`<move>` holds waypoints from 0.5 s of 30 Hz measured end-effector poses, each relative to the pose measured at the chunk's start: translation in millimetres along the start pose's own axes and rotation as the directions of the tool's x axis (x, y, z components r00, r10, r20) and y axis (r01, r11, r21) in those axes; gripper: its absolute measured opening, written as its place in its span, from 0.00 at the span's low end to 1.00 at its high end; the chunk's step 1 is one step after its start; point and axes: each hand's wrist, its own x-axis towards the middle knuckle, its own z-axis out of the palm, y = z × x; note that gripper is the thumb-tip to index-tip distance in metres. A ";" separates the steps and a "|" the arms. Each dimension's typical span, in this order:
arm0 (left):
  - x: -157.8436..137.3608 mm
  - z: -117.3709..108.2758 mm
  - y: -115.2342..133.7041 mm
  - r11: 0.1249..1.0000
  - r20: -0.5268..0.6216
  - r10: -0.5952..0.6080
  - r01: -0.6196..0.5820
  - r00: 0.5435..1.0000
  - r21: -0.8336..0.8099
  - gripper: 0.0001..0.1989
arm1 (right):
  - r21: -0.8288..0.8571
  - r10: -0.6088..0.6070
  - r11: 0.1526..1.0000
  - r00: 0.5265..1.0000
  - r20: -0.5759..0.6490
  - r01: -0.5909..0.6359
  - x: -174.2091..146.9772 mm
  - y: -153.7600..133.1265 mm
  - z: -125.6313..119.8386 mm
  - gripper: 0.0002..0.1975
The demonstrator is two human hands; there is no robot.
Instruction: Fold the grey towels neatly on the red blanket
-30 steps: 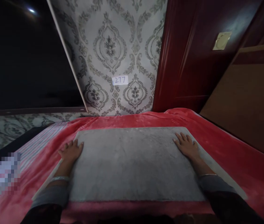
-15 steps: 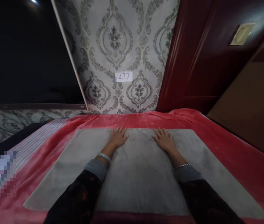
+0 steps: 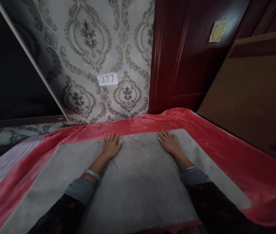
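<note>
The grey cloth (image 3: 138, 185) lay flat on the red blanket (image 3: 238, 156). The left hand (image 3: 111, 146) rested palm-down at its eleven o'clock, the right hand (image 3: 169, 143) at its one o'clock, both loosely spread near its far edge.

Grey rectangular plush cloth (image 3: 138, 182) spread on a red fleecy blanket (image 3: 216, 149).
Left hand (image 3: 111, 146) and right hand (image 3: 169, 143) lie apart near the cloth's far edge. Left of the blanket: a striped fabric sheet (image 3: 9, 162). Behind: a white-and-grey papered wall (image 3: 89, 39) bearing a white rectangular paper label (image 3: 107, 79), between a black flat screen (image 3: 11, 71) on the left and a dark-red wooden panel (image 3: 177, 61) on the right; brown cardboard box (image 3: 255, 97) farthest right.
</note>
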 end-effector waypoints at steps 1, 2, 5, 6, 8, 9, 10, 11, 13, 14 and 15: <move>2.2 -2.3 17.6 0.999 -0.030 0.041 -0.041 0.999 -0.011 0.33 | -0.002 0.005 1.000 1.000 -0.005 -0.005 -2.2 -0.7 1.4 0.27; 4.6 -3.5 38.3 0.994 -0.060 0.103 -0.105 0.993 -0.023 0.33 | -0.002 0.009 1.000 1.000 -0.009 -0.009 -3.6 -1.8 1.9 0.27; 12.7 1.1 107.5 0.949 -0.092 0.293 -0.301 0.952 -0.096 0.33 | 0.001 0.007 1.000 1.000 -0.013 -0.006 -5.1 -4.4 -0.2 0.27; 15.1 5.3 128.4 0.935 -0.096 0.327 -0.337 0.940 -0.114 0.34 | 0.001 -0.002 1.000 1.000 -0.013 0.002 -5.3 -4.4 -1.2 0.27; 18.6 16.0 160.0 0.924 -0.077 0.349 -0.357 0.934 -0.139 0.34 | -0.001 -0.020 1.000 1.000 -0.011 0.020 -5.9 -3.3 -2.6 0.27; 19.4 21.8 169.6 0.926 -0.057 0.343 -0.348 0.938 -0.149 0.35 | -0.002 -0.024 1.000 1.000 -0.009 0.024 -6.1 -2.5 -2.8 0.27; 19.7 27.2 174.9 0.930 -0.039 0.331 -0.333 0.943 -0.156 0.35 | -0.002 -0.026 1.000 1.000 -0.006 0.026 -6.3 -1.9 -2.7 0.27; 19.3 31.7 176.4 0.935 -0.024 0.319 -0.318 0.948 -0.159 0.36 | -0.001 -0.024 1.000 1.000 -0.003 0.024 -6.5 -1.4 -2.5 0.27; 17.3 37.1 169.6 0.946 -0.009 0.290 -0.288 0.957 -0.148 0.38 | 0.009 -0.012 1.000 1.000 0.004 0.012 -6.5 -1.5 -2.2 0.27; 15.8 37.8 162.5 0.954 -0.007 0.269 -0.268 0.963 -0.133 0.38 | 0.014 -0.007 1.000 1.000 0.009 0.007 -6.5 -2.0 -2.3 0.27; 14.0 37.2 153.3 0.964 -0.004 0.241 -0.240 0.970 -0.112 0.39 | 0.019 -0.003 1.000 1.000 0.015 0.002 -6.6 -2.6 -2.7 0.27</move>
